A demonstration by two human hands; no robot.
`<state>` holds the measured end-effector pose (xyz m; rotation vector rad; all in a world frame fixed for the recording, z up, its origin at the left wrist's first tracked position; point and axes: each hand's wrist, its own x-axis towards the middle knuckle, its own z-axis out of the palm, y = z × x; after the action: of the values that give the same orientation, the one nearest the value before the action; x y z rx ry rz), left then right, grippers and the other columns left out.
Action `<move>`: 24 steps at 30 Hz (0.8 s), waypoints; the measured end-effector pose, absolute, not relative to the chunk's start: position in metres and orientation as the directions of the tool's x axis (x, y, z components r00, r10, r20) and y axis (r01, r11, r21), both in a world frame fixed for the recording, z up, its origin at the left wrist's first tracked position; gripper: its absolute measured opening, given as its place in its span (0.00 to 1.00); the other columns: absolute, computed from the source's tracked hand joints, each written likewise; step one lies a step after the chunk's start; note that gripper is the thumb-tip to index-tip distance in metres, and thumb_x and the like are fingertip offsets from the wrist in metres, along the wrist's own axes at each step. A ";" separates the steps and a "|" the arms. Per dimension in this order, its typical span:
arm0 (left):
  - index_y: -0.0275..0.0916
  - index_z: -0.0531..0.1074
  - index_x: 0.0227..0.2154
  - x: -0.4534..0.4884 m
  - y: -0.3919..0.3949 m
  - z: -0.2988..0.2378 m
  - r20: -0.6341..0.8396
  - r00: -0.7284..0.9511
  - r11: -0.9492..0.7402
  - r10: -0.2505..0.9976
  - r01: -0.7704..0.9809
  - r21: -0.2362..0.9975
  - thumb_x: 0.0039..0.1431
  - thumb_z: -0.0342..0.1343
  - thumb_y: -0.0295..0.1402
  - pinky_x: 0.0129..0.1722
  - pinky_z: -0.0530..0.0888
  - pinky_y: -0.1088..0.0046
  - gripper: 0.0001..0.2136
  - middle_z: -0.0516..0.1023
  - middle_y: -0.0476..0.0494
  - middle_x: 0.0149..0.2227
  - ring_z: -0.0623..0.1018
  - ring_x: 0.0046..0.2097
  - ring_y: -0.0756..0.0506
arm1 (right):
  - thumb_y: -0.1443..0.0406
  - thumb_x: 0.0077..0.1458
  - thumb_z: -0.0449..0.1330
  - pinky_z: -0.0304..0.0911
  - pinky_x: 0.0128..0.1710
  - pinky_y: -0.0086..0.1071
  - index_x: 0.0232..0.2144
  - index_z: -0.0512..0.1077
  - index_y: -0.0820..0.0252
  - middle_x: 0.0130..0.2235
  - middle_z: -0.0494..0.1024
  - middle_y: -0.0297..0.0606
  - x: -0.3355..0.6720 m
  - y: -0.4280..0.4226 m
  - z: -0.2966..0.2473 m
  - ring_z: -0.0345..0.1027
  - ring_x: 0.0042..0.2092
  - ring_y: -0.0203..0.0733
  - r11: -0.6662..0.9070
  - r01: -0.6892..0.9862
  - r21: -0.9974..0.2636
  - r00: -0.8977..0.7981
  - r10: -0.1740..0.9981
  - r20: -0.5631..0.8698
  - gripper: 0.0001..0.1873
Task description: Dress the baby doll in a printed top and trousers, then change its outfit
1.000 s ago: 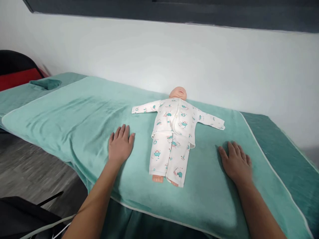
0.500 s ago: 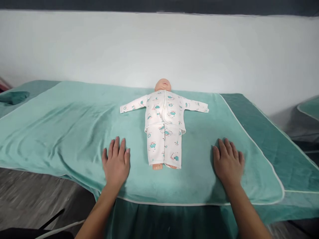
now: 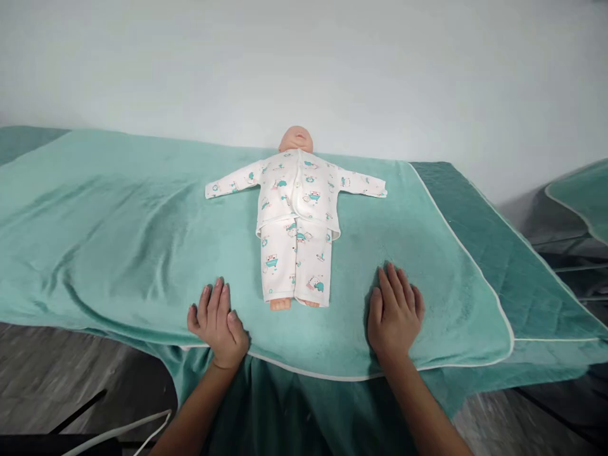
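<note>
A baby doll [image 3: 295, 140] lies on its back in the middle of the bed, arms stretched out to the sides, its feet pointing at me. It wears a white printed top [image 3: 299, 190] and matching trousers [image 3: 297, 263]; bare toes show below the hems. Under it spreads a light green blanket [image 3: 156, 190] with a white edge. To the left of the doll's feet, my left hand [image 3: 219, 323] is at the blanket's near edge with its fingers extended, holding nothing. My right hand [image 3: 395, 310] rests palm down on the blanket, right of the doll's legs, also empty.
Darker green bedding [image 3: 513, 253] shows at the right end of the bed. A white wall [image 3: 304, 69] stands behind it. Another green-covered surface [image 3: 582, 193] is at the far right. A white cable [image 3: 118, 430] runs at the lower left, above the grey floor.
The view has tilted down and shifted. My right hand has moved inward, closer to the doll. My left hand has drawn back toward the near edge and turned. The doll lies as before.
</note>
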<state>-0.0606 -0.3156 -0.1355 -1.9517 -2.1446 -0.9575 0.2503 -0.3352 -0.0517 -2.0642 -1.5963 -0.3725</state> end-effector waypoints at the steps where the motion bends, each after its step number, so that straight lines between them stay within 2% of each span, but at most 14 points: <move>1: 0.41 0.47 0.72 -0.059 -0.318 -0.146 0.462 -0.210 0.012 0.862 0.919 0.395 0.67 0.30 0.38 0.69 0.45 0.44 0.30 0.57 0.39 0.71 0.51 0.74 0.38 | 0.62 0.67 0.43 0.47 0.67 0.52 0.65 0.64 0.55 0.66 0.66 0.41 0.249 -0.340 -0.055 0.56 0.69 0.50 -0.173 0.962 -0.212 0.258 0.829 0.496 0.27; 5: 0.38 0.43 0.72 -0.056 -0.324 -0.176 0.446 -0.278 0.086 0.851 0.911 0.403 0.66 0.28 0.41 0.69 0.43 0.43 0.32 0.53 0.36 0.72 0.48 0.74 0.37 | 0.63 0.65 0.44 0.47 0.66 0.55 0.69 0.58 0.55 0.68 0.63 0.43 0.240 -0.362 -0.081 0.53 0.70 0.54 -0.110 0.972 -0.206 0.200 0.847 0.492 0.31; 7: 0.38 0.43 0.72 -0.058 -0.325 -0.182 0.450 -0.263 0.072 0.854 0.915 0.397 0.65 0.29 0.41 0.69 0.43 0.42 0.32 0.53 0.35 0.72 0.48 0.74 0.36 | 0.63 0.63 0.44 0.47 0.64 0.59 0.70 0.57 0.56 0.67 0.65 0.46 0.236 -0.372 -0.101 0.56 0.69 0.59 -0.094 0.974 -0.204 0.192 0.822 0.537 0.33; 12: 0.35 0.46 0.70 -0.062 -0.324 -0.181 0.496 -0.212 0.028 0.842 0.936 0.352 0.62 0.34 0.38 0.69 0.44 0.42 0.33 0.55 0.32 0.71 0.49 0.74 0.37 | 0.61 0.60 0.43 0.48 0.60 0.65 0.68 0.60 0.55 0.64 0.69 0.50 0.229 -0.379 -0.139 0.60 0.65 0.66 -0.128 0.958 -0.257 0.263 0.746 0.611 0.34; 16: 0.30 0.48 0.70 -0.059 -0.326 -0.176 0.444 -0.224 0.039 0.867 0.921 0.387 0.61 0.36 0.36 0.69 0.42 0.43 0.34 0.54 0.30 0.71 0.46 0.74 0.36 | 0.62 0.61 0.42 0.49 0.59 0.65 0.67 0.60 0.55 0.64 0.69 0.50 0.225 -0.376 -0.137 0.61 0.64 0.65 -0.135 0.956 -0.261 0.277 0.715 0.642 0.33; 19: 0.31 0.47 0.70 -0.054 -0.330 -0.169 0.423 -0.214 0.038 0.881 0.921 0.388 0.63 0.37 0.35 0.70 0.43 0.43 0.32 0.53 0.30 0.72 0.46 0.75 0.37 | 0.63 0.63 0.42 0.51 0.59 0.62 0.69 0.57 0.55 0.63 0.69 0.51 0.222 -0.376 -0.129 0.61 0.64 0.63 -0.122 0.964 -0.235 0.252 0.697 0.672 0.33; 24: 0.35 0.44 0.71 -0.052 -0.346 -0.157 0.586 -0.086 -0.165 0.806 0.918 0.362 0.67 0.42 0.32 0.68 0.49 0.39 0.31 0.54 0.27 0.71 0.49 0.74 0.34 | 0.65 0.66 0.46 0.50 0.61 0.60 0.71 0.52 0.54 0.65 0.68 0.49 0.218 -0.389 -0.120 0.58 0.66 0.59 -0.011 0.968 -0.251 0.184 0.713 0.677 0.32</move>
<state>-0.0519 -0.3455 -0.1575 -2.0122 -1.9226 -1.0858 0.2179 -0.3886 -0.1198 -1.7816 -1.5875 -0.4771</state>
